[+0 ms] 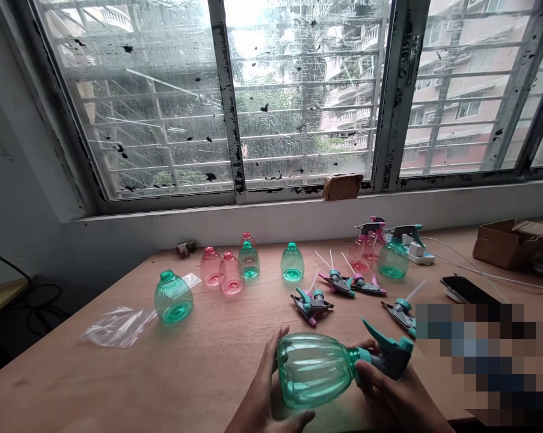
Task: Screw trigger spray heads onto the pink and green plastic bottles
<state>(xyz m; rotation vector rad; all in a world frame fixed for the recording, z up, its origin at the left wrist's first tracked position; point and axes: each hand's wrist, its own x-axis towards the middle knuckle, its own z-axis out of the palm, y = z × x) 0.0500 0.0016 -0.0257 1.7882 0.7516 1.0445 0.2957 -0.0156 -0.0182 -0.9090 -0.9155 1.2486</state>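
A green spray bottle (316, 368) lies sideways in the air above the table's front, its base to the left. My left hand (267, 391) grips it around the base end, fingers behind and thumb below. At the neck, my right hand (383, 385) is closed on the teal and grey spray head (391, 352), which sits on the bottle's mouth; whether it is fully tightened I cannot tell. Just beyond the bottle lie loose trigger spray heads (312, 305), several of them with thin white tubes. One more loose head (401, 313) rests close to my right hand.
Open green bottles (174, 297) and pink bottles (232, 275) stand at the left and middle. Bottles with heads (392, 258) stand at the back right, near a power strip (421, 255), a cable, a phone (469, 291) and a cardboard box (510, 243). A plastic bag (118, 326) lies left.
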